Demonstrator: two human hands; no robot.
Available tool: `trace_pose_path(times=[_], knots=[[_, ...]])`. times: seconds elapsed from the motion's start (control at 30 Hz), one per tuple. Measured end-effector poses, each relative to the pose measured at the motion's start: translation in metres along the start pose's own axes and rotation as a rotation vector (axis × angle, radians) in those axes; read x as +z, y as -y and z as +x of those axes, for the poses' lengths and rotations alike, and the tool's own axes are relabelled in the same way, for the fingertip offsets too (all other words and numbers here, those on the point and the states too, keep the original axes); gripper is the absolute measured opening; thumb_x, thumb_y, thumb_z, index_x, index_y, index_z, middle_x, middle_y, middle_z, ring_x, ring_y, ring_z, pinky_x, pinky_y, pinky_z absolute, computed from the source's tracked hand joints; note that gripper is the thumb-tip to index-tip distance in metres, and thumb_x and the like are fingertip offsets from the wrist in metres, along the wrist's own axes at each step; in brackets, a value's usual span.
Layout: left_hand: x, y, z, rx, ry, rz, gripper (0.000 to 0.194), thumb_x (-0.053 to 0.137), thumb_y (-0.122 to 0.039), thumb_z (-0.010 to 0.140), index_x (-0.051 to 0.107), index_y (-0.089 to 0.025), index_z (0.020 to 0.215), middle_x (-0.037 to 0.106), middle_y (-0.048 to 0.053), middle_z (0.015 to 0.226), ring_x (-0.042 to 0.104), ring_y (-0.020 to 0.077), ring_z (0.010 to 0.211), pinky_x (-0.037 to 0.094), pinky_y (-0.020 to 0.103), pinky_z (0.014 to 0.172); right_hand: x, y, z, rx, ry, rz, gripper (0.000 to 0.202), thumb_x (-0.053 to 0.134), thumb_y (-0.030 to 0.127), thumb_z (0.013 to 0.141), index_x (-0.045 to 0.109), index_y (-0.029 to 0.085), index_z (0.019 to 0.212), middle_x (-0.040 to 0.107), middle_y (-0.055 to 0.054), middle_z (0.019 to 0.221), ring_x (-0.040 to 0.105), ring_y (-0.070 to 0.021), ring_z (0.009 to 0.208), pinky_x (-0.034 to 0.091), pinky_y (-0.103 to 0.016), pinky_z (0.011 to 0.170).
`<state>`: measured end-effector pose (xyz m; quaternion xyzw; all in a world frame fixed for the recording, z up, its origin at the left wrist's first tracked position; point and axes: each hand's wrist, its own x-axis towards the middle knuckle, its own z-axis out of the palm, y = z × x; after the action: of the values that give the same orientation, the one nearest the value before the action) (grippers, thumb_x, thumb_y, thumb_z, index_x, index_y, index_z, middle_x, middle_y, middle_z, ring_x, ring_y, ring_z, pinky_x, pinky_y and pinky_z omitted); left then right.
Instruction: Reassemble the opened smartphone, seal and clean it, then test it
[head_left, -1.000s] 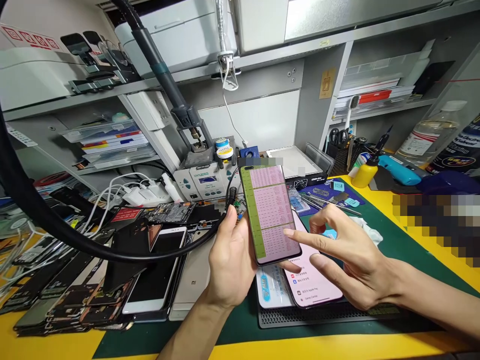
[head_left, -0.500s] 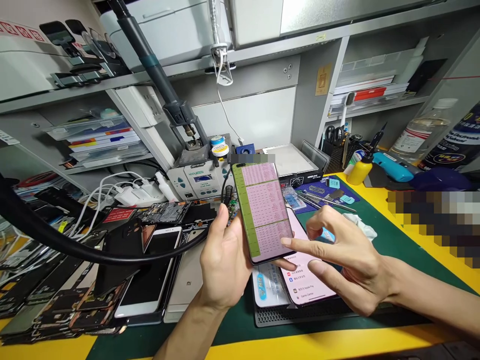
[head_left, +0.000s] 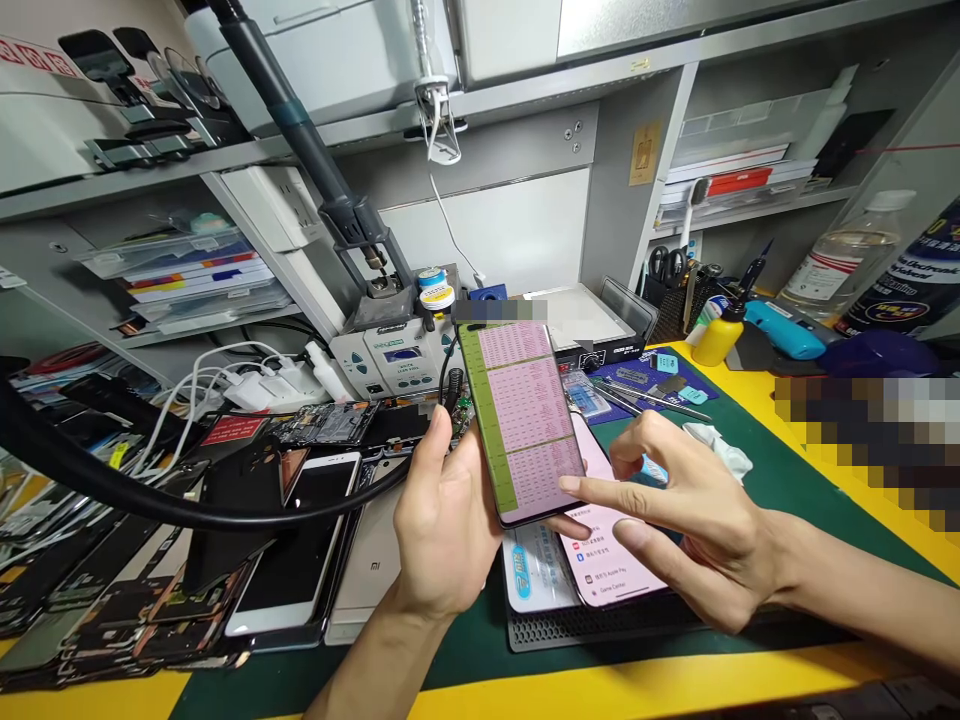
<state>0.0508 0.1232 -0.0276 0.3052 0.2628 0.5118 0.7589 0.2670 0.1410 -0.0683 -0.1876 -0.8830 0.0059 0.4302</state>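
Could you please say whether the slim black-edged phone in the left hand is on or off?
On: the black-edged phone in the left hand is brightly lit in pink and green.

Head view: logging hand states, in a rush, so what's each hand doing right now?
Left hand: holding the phone, pink-and-green display facing up.
Right hand: open, loosely curled, holding nothing visible; one finger extended at that phone, contact unclear.

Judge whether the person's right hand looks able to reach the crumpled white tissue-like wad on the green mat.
Probably yes: the right hand appears to hold nothing, and the white wad lies just beyond it, with no obstacle visible between.
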Motion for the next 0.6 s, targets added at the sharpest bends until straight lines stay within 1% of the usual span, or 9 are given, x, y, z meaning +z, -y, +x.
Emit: trace_pose_path(times=[0.1,0.3,0.47,0.6], knots=[[0.001,-0.0003,-0.0002,-0.006,0.014,0.003,0.075,0.038,-0.071,0.093,0.053,-0.02,0.145,0.068,0.014,0.127,0.059,0.0413,0.124,0.051,0.058,0.1,0.0003,0.0003,-0.0007,0.01,0.012,0.001,0.044,0.055,0.015,0.086,0.068,0.013,0.129,0.052,-0.009,0.092,0.054,-0.023,0.079,0.043,-0.039,0.064],[0.0033,-0.0006,-0.0005,-0.013,-0.006,-0.002,0.075,0.04,-0.071,0.091,0.052,-0.021,0.146,0.068,0.014,0.128,0.061,0.0414,0.121,0.051,0.058,0.099,0.001,0.0,-0.0017,0.019,0.024,0.041,0.048,0.054,0.012,0.087,0.065,0.011,0.133,0.051,-0.009,0.094,0.052,-0.0234,0.082,0.042,-0.04,0.066],[-0.0013,-0.0006,0.0001,-0.006,0.028,0.0,0.075,0.038,-0.072,0.092,0.055,-0.02,0.143,0.069,0.013,0.126,0.058,0.0415,0.125,0.051,0.058,0.101,-0.0002,-0.0002,-0.0026,0.001,0.022,0.035,0.05,0.054,0.011,0.086,0.064,0.011,0.134,0.05,-0.01,0.093,0.052,-0.0237,0.081,0.042,-0.04,0.066],[-0.0023,-0.0007,0.0,-0.01,0.044,-0.034,0.074,0.035,-0.072,0.093,0.056,-0.02,0.142,0.069,0.013,0.128,0.056,0.0411,0.128,0.048,0.058,0.104,0.0001,-0.0001,-0.0021,0.006,0.033,0.023,0.05,0.054,0.012,0.085,0.065,0.011,0.134,0.05,-0.009,0.093,0.053,-0.0236,0.08,0.042,-0.04,0.065]])
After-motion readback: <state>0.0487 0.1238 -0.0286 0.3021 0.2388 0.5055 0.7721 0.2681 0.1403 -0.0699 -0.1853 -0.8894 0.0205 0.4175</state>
